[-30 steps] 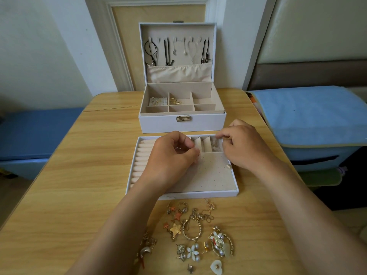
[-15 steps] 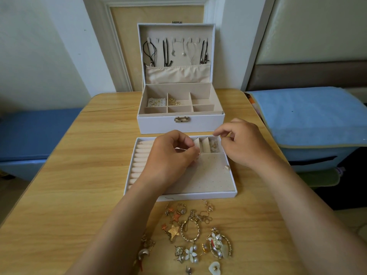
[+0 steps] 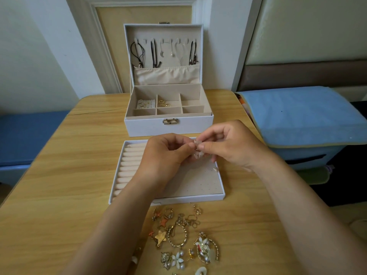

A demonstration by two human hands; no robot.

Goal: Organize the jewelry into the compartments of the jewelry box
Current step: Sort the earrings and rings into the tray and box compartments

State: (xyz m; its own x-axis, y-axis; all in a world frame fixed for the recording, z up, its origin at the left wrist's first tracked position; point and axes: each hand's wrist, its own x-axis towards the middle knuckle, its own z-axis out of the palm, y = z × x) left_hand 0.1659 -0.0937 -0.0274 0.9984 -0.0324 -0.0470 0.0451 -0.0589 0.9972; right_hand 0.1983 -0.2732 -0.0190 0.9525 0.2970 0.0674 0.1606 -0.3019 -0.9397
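The left hand (image 3: 168, 155) and right hand (image 3: 236, 147) both pinch 1 small pale earring (image 3: 197, 148) just above the tray (image 3: 168, 200), probably to free its back before pinning it there.

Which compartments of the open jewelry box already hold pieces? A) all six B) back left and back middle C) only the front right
B: small gold pieces lie in the back left compartment and back middle compartment of the jewelry box; the back right compartment looks bare.
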